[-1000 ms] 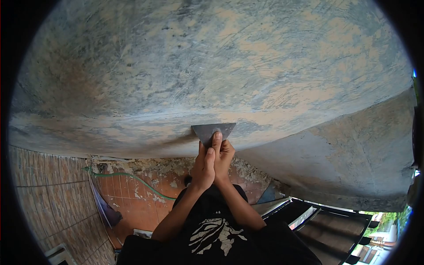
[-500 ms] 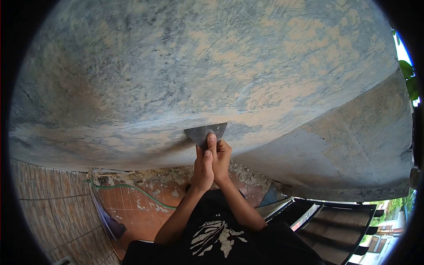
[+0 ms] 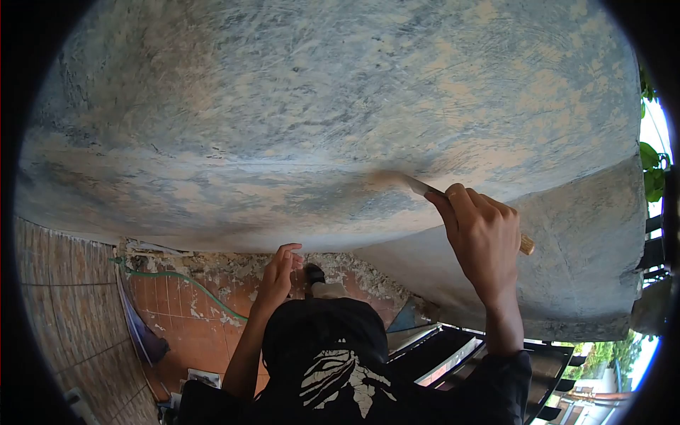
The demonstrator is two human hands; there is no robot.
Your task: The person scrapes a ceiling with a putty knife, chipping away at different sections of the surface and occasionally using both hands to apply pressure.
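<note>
My right hand [image 3: 485, 230] is wrapped round a scraper [image 3: 420, 187], whose wooden handle end sticks out past the palm. Seen nearly edge-on, the blade points up and left at a patchy grey and tan plastered surface [image 3: 248, 106]. A brownish blur lies at the blade's tip, so exact contact with the plaster is hard to tell. Lower down, my left hand [image 3: 277, 277] hangs apart from the scraper, its fingers loosely bent and nothing in them.
A smoother grey concrete face [image 3: 545, 248] adjoins on the right. Below are flaking orange floor tiles [image 3: 188, 315] with a green hose [image 3: 191, 281] across them. Striped wall tiles [image 3: 64, 304] stand at left, dark slatted metalwork [image 3: 542, 372] at lower right.
Both hands were together on the scraper, blade face flat in view. The left hand has let go and dropped left; the right has carried the scraper rightward and turned it edge-on.
</note>
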